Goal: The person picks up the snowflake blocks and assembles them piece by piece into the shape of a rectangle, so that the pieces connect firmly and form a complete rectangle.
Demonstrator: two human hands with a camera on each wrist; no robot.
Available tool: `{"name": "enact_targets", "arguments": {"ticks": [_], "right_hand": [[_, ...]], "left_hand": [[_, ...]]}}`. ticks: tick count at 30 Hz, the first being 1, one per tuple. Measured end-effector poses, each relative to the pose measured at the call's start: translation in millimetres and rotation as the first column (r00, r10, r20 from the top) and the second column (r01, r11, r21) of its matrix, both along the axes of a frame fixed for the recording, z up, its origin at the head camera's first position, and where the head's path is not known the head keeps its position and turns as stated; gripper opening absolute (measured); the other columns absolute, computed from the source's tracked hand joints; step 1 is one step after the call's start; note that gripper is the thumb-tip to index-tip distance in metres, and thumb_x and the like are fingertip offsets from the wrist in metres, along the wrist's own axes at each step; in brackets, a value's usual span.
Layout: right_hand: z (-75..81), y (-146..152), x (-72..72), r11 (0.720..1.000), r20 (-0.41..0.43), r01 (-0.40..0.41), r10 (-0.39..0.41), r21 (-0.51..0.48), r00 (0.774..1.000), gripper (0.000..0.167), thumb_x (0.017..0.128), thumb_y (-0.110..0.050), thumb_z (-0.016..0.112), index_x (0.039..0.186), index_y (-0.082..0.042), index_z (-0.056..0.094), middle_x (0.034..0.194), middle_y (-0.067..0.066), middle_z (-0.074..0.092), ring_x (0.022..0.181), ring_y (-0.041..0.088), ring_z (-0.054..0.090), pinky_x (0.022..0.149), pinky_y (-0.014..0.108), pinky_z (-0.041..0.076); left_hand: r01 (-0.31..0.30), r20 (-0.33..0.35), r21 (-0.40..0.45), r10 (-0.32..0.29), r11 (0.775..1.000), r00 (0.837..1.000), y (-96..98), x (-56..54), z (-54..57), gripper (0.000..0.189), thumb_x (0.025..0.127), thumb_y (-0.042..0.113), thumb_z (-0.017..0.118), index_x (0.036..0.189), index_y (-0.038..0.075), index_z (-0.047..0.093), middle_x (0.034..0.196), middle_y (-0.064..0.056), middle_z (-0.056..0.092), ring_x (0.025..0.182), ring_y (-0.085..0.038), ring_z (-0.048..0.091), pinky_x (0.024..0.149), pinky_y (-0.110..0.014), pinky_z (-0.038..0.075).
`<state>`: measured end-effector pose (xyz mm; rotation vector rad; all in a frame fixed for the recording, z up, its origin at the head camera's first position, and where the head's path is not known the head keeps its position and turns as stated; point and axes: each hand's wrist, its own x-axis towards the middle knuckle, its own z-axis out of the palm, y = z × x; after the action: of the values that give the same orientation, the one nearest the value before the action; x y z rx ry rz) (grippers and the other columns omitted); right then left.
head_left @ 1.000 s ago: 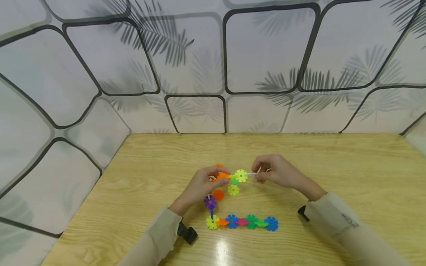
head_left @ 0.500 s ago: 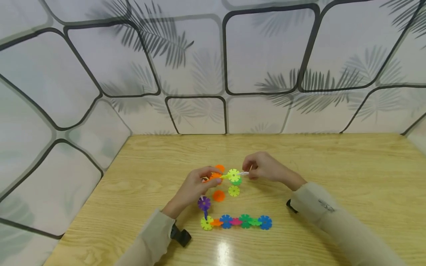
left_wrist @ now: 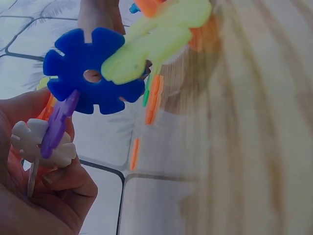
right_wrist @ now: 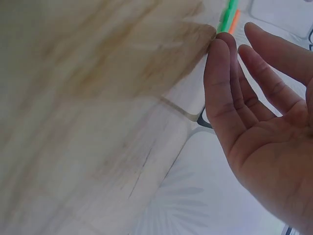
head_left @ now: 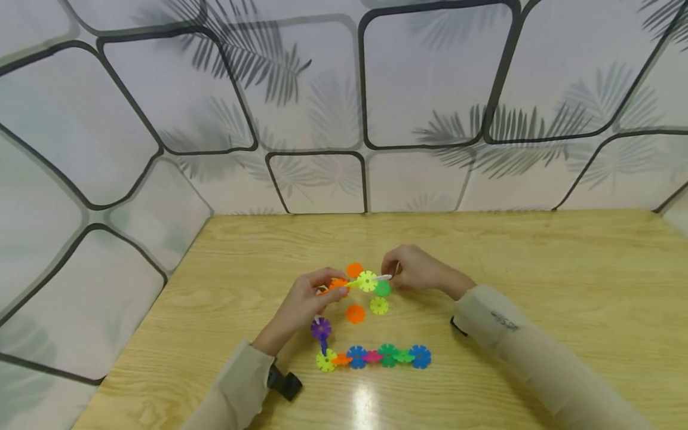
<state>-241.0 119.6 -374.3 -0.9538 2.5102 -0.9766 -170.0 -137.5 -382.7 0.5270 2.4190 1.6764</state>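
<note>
My left hand [head_left: 301, 301] pinches an orange snowflake disc [head_left: 338, 285] in a chain of interlocked notched discs. From it a yellow disc [head_left: 368, 280] and a thin white disc [head_left: 383, 278] extend right. Purple [head_left: 321, 327], dark blue [left_wrist: 93, 73] and white [left_wrist: 44, 143] discs hang below in the same chain. My right hand [head_left: 411, 267] is at the white disc's right end. In the right wrist view its fingers [right_wrist: 220, 83] are bent, thumb and forefinger tips apart, with no disc visible between them.
The chain continues rightward from a yellow disc [head_left: 325, 360] to a blue one [head_left: 420, 356] along the table [head_left: 510, 251]. Loose orange [head_left: 355, 314], yellow [head_left: 379, 306] and green [head_left: 383, 288] discs lie between, with another orange one [head_left: 355, 270] behind. A patterned wall [head_left: 419, 179] borders the table.
Both hands and the chain have shifted left across the table, the right hand keeping close to the white disc. The loose discs have stayed put.
</note>
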Motion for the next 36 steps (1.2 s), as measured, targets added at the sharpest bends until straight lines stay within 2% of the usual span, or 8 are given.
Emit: {"name": "enact_targets", "arguments": {"ticks": [8,11,15,20,25,28,32,36], "right_hand": [[-2.5,-9,-3.7,0.994,-0.042,-0.046,0.05,0.097,0.998,0.026,0.073,0.007,0.073,0.098,0.002,0.073,0.094,0.008,0.071,0.087,0.022,0.064,0.081,0.04,0.055],[-2.8,-11,-3.5,0.992,-0.055,-0.048,0.055,0.119,0.997,0.027,0.071,0.007,0.074,0.098,0.002,0.072,0.094,0.008,0.071,0.087,0.022,0.064,0.081,0.04,0.055],[-1.4,-13,-2.4,0.991,-0.059,-0.044,0.052,0.126,0.997,0.023,0.072,0.008,0.075,0.091,-0.002,0.068,0.086,0.004,0.066,0.081,0.018,0.058,0.075,0.035,0.052],[-1.0,-10,-0.2,0.997,-0.035,-0.018,0.021,0.07,0.999,0.023,0.077,0.009,0.076,0.084,-0.006,0.06,0.079,0.002,0.057,0.073,0.016,0.05,0.068,0.03,0.046],[1.8,-1,1.5,1.0,0.007,-0.024,0.024,-0.01,1.0,0.014,0.083,0.012,0.072,0.09,0.0,0.069,0.077,0.003,0.062,0.062,0.012,0.055,0.06,0.027,0.05],[4.2,4,2.1,0.998,0.057,-0.016,0.019,-0.055,0.998,0.014,0.086,0.013,0.068,0.095,0.003,0.071,0.076,0.005,0.065,0.054,0.013,0.057,0.054,0.028,0.053],[6.8,13,3.5,0.995,0.097,0.009,0.001,-0.102,0.995,0.014,0.087,0.012,0.066,0.096,0.003,0.07,0.074,0.006,0.065,0.053,0.018,0.06,0.054,0.032,0.054],[9.4,24,7.7,0.989,0.123,0.031,-0.013,-0.145,0.992,0.013,0.09,0.012,0.063,0.099,0.005,0.068,0.071,0.008,0.064,0.054,0.022,0.06,0.054,0.036,0.056]], "left_hand": [[0.014,-0.006,0.011,-0.014,1.0,1.0,0.5,-1.6,-0.6,0.02,0.1,0.012,0.066,0.116,0.0,0.068,0.091,-0.021,0.066,0.053,-0.011,0.044,0.049,-0.024,0.042],[0.014,-0.003,0.021,-0.014,1.0,1.0,0.6,-1.4,-0.1,0.021,0.1,0.012,0.066,0.116,-0.001,0.068,0.09,-0.021,0.066,0.052,-0.011,0.043,0.049,-0.024,0.041],[0.006,0.007,0.022,-0.006,1.0,1.0,0.4,-0.2,1.5,0.021,0.099,0.012,0.066,0.117,-0.001,0.068,0.09,-0.02,0.066,0.051,-0.01,0.04,0.049,-0.024,0.041],[0.008,0.009,0.024,-0.008,1.0,1.0,1.2,0.5,2.1,0.023,0.099,0.012,0.067,0.117,-0.002,0.068,0.087,-0.019,0.066,0.049,-0.009,0.038,0.049,-0.023,0.04],[0.006,0.008,0.016,-0.006,1.0,1.0,3.9,-1.5,1.1,0.024,0.098,0.013,0.068,0.117,-0.002,0.068,0.088,-0.017,0.067,0.05,-0.01,0.039,0.049,-0.023,0.039],[0.004,0.005,0.005,-0.004,1.0,1.0,4.9,-2.5,0.7,0.024,0.098,0.014,0.068,0.117,-0.001,0.068,0.09,-0.013,0.069,0.052,-0.011,0.041,0.049,-0.023,0.039],[0.009,-0.001,0.0,-0.009,1.0,1.0,6.6,-3.0,1.0,0.024,0.099,0.014,0.068,0.117,-0.001,0.069,0.091,-0.008,0.07,0.055,-0.013,0.043,0.049,-0.023,0.039],[0.01,-0.002,-0.009,-0.01,1.0,1.0,10.6,-3.7,1.8,0.023,0.098,0.014,0.069,0.116,0.0,0.07,0.09,-0.008,0.069,0.055,-0.013,0.043,0.049,-0.022,0.039]]}}
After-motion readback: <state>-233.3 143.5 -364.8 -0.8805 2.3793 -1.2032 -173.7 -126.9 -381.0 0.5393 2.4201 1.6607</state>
